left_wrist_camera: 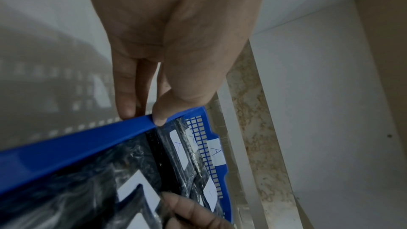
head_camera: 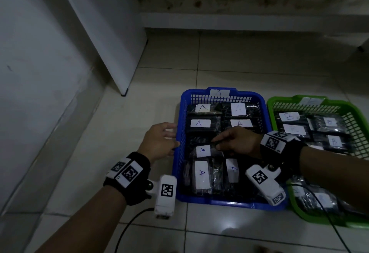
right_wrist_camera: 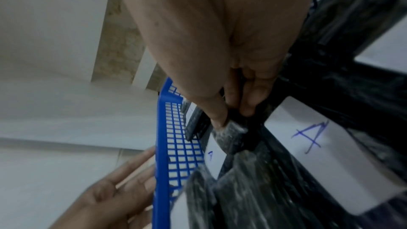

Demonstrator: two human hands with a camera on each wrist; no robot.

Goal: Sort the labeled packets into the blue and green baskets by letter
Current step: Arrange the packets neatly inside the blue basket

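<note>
The blue basket [head_camera: 229,202], tagged A, holds several black packets with white A labels. My right hand [head_camera: 216,143] reaches into its middle and pinches the edge of one A packet [head_camera: 202,151] between thumb and fingers; the right wrist view shows this pinch [right_wrist_camera: 233,117] on the packet's crinkled corner [right_wrist_camera: 235,133]. My left hand [head_camera: 171,139] is at the basket's left side. Its thumb tip touches the blue rim [left_wrist_camera: 77,149] and its straight fingers [left_wrist_camera: 126,109] lie against the outer wall. The green basket [head_camera: 279,103] on the right holds several B packets.
Both baskets stand side by side on a pale tiled floor [head_camera: 239,57]. A white cabinet [head_camera: 103,33] rises at the left rear and a stained wall ledge [head_camera: 239,21] runs along the back. A black cable [head_camera: 127,226] trails from my left wrist, and another crosses the green basket.
</note>
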